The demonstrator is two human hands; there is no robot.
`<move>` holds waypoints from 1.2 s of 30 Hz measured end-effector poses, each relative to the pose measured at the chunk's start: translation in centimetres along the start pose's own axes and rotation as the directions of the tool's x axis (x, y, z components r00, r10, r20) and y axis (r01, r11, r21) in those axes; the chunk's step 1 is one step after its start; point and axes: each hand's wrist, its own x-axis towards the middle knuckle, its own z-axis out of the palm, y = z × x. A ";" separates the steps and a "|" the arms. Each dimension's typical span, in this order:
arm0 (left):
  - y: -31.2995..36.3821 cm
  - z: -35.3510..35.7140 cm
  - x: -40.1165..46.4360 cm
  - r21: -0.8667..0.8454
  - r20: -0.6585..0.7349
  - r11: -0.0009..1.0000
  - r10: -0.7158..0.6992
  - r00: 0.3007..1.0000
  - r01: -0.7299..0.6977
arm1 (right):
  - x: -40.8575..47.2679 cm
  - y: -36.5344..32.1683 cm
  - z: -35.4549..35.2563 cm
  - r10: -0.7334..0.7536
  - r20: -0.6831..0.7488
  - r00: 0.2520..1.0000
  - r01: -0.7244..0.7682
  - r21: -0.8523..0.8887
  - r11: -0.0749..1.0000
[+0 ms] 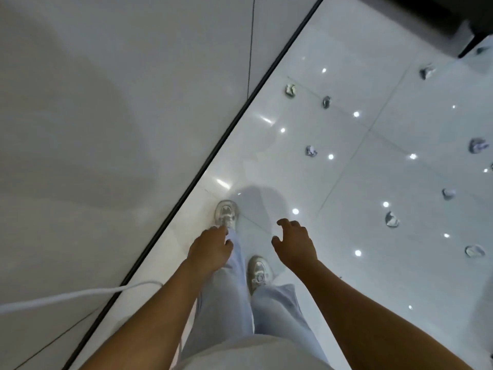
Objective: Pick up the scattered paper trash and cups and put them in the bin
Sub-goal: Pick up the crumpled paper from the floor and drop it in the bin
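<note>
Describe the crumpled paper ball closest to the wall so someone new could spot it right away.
Follow the dark strip where the wall meets the glossy tiled floor toward the far end. The crumpled paper ball lies just off it, beside a tile joint. Every other wad sits farther out on the floor.

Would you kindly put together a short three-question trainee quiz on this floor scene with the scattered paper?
1. True or false: the left hand is holding a paper ball.
2. On which side of the person does most crumpled paper lie: A) their left, B) their right, C) behind the shoes?
3. Fill in: the right hand is empty, its fingers ____.

Key: 1 false. 2 B, for example the paper ball on the tiled floor. 3 spread.
</note>
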 end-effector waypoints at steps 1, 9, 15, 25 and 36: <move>0.7 -1.0 1.1 0.030 0.023 0.999 0.017 1.000 -0.018 | 0.7 -0.1 -0.7 0.024 -0.010 1.000 -0.024 0.030 0.999; 7.0 -9.2 10.8 0.257 0.128 0.953 0.131 0.983 -0.161 | 8.0 -1.6 -7.0 0.213 -0.108 0.971 -0.178 0.267 0.947; 12.3 -13.5 16.8 0.328 0.198 0.912 0.189 0.962 -0.247 | 12.7 -1.5 -10.9 0.297 -0.120 0.947 -0.228 0.399 0.888; 23.2 -16.2 25.3 0.335 0.218 0.905 0.194 0.956 -0.261 | 20.7 4.3 -17.6 0.411 -0.057 0.910 -0.327 0.512 0.794; 36.0 -15.0 37.5 0.350 0.231 0.883 0.244 0.942 -0.314 | 32.7 11.5 -21.4 0.476 0.042 0.879 -0.409 0.579 0.705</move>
